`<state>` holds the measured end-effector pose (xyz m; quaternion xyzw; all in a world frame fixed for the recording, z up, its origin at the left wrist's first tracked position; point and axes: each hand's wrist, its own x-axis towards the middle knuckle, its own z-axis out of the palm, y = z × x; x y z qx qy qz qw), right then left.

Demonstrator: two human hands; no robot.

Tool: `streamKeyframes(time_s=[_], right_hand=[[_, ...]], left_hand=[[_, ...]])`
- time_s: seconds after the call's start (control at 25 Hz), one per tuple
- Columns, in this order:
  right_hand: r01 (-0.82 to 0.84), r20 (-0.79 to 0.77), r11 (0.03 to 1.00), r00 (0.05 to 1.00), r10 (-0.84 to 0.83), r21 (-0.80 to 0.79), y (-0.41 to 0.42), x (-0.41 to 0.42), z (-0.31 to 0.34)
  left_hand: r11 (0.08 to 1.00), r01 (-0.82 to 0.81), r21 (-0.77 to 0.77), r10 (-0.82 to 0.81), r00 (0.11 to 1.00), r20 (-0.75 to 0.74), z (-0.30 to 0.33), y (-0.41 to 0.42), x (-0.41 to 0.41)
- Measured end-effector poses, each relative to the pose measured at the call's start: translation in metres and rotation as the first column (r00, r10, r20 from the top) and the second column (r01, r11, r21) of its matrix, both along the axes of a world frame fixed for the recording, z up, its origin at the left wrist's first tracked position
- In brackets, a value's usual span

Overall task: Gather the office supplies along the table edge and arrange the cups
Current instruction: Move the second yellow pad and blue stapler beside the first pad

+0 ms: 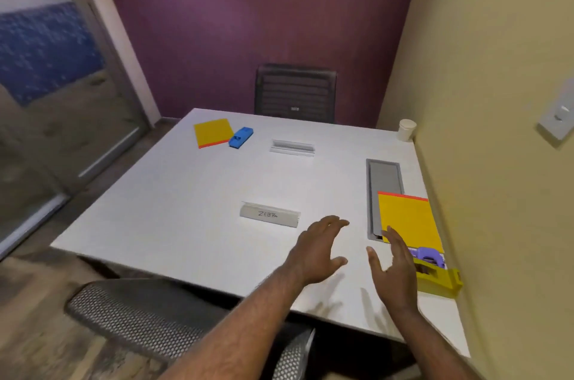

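Both hands hover empty above the near right part of a white tabletop (174, 202), neither grip closed on anything: the left hand (320, 247) is spread palm down with its fingers splayed, and the right hand (393, 267) is open with its palm turned toward the left one, fingers loosely extended. Just beside the right hand, at the tabletop's right edge against the beige wall, sits a yellow tape dispenser (438, 280), partly hidden by the hand, with a purple stapler-like item (430, 255) just behind it (its exact kind is hard to tell). Touching that cluster on the far side lies a yellow notepad with a red binding edge (408, 218), overlapping a grey cable hatch (383, 180) set into the surface. Left of the hands, near the middle of the tabletop, stands a white folded name card with handwriting (269, 215). A second white folded card (292, 147) stands farther back. At the far left lie another yellow notepad (212, 132) and a blue stapler (240, 137), touching each other. A single white paper cup (406, 129) stands upright in the far right corner, against the wall. A dark mesh chair (295, 93) sits beyond the far edge, and another mesh chair (139, 314) is at the near edge.
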<state>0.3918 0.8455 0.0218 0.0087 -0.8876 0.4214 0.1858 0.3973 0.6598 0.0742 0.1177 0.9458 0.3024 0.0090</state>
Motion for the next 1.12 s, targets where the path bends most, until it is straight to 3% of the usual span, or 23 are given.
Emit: streamKeyframes(time_s=[0.28, 0.48, 0.68, 0.84, 1.0, 1.12], right_hand=[[-0.344, -0.218, 0.939, 0.916, 0.337, 0.004, -0.141, 0.083, 0.073], [-0.574, -0.236, 0.817, 0.802, 0.549, -0.047, -0.254, 0.155, 0.096], [-0.759, -0.188, 0.651, 0.638, 0.747, 0.005, -0.357, 0.206, 0.102], [-0.88, -0.212, 0.474, 0.456, 0.865, 0.04, -0.436, 0.233, 0.091], [-0.952, -0.218, 0.292, 0.265, 0.939, 0.097, -0.509, 0.247, 0.069], [-0.973, -0.176, 0.196, 0.173, 0.969, 0.125, -0.549, 0.246, 0.049]], left_hand=[[0.968, -0.245, 0.049, 0.249, 0.932, -0.265, 0.055, -0.125, 0.134], [0.873, -0.482, 0.075, 0.483, 0.833, -0.269, 0.061, -0.22, 0.246], [0.714, -0.696, 0.075, 0.685, 0.674, -0.276, 0.061, -0.306, 0.338], [0.542, -0.839, 0.047, 0.819, 0.515, -0.253, 0.048, -0.36, 0.396], [0.39, -0.921, 0.02, 0.897, 0.375, -0.234, 0.028, -0.409, 0.434], [0.288, -0.957, -0.024, 0.938, 0.287, -0.194, 0.015, -0.442, 0.448]])
